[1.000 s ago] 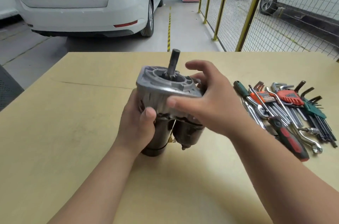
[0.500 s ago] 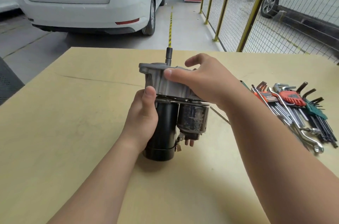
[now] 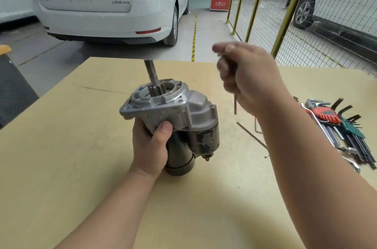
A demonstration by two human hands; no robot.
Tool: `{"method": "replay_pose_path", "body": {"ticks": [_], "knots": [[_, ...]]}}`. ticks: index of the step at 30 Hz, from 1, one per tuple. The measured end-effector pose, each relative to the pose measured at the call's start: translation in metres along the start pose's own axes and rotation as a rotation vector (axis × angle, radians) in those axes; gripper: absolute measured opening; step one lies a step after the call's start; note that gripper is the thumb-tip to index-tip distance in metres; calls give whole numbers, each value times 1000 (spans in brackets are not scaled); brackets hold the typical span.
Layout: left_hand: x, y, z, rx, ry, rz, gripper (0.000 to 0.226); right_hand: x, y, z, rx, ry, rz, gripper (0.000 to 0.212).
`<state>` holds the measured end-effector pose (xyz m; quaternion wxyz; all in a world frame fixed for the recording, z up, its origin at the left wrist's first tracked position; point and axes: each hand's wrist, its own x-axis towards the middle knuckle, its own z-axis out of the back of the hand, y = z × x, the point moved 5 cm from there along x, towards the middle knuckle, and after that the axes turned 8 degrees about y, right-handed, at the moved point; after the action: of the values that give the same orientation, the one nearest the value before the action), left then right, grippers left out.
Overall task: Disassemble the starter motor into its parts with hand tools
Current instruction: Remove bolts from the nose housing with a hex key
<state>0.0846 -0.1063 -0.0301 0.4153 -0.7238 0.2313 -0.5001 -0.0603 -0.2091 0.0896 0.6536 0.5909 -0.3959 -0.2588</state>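
Observation:
The starter motor (image 3: 183, 118) stands upright on the wooden table (image 3: 71, 167), silver nose housing and shaft on top, black body below. My left hand (image 3: 151, 144) grips it from the left, thumb on the housing's lower edge. My right hand (image 3: 244, 77) is raised to the right of the motor, blurred, fingers closed around a thin metal tool (image 3: 235, 104) whose shaft pokes down below the fist. The hand is clear of the motor.
A long thin bolt (image 3: 252, 135) lies on the table right of the motor. Hex key sets, wrenches and a red holder (image 3: 326, 116) lie at the right edge. A white car (image 3: 106, 4) and a yellow mesh fence (image 3: 285, 14) stand beyond the table.
My right hand has let go of the motor's housing and risen to the right, now holding a thin tool. The motor has tilted slightly, showing its top face.

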Motion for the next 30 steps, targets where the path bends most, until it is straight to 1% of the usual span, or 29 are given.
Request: {"method": "replay_pose_path", "body": {"ticks": [1, 2, 3, 5, 8, 10, 11, 12, 14, 15, 18, 23, 26, 30], "knots": [[-1, -2, 0, 32, 4, -44, 42, 6, 5, -3, 215, 12, -36, 23], [-2, -4, -2, 59, 15, -83, 38, 11, 11, -10, 380, 49, -64, 21], [-3, -7, -5, 86, 31, -123, 37, 15, 17, -18, 488, 95, -78, 20], [-3, -15, -13, 157, 88, -205, 37, 21, 28, -33, 572, 157, -60, 19], [-2, -18, -25, 213, 182, -236, 41, 22, 35, -43, 520, 137, 6, 19], [-4, -13, -27, 252, 194, -227, 61, 19, 34, -43, 430, 106, 46, 19], [-4, -9, -27, 275, 206, -223, 63, 16, 32, -41, 399, 96, 58, 20], [-5, -8, -27, 290, 209, -226, 56, 13, 30, -38, 395, 92, 66, 22], [-4, -9, -25, 299, 208, -236, 37, 8, 26, -31, 462, 93, 89, 24], [-3, -9, -24, 292, 209, -243, 35, 6, 26, -28, 504, 95, 112, 25], [-3, -9, -24, 299, 209, -266, 40, 2, 26, -25, 553, 89, 198, 26], [-2, -12, -26, 317, 224, -305, 49, 0, 28, -13, 571, 0, 309, 22], [-1, -12, -27, 302, 225, -297, 49, -5, 23, -16, 426, -7, 339, 20], [-2, -11, -26, 297, 226, -293, 50, -18, 25, -21, 224, -13, 511, 23]]}}
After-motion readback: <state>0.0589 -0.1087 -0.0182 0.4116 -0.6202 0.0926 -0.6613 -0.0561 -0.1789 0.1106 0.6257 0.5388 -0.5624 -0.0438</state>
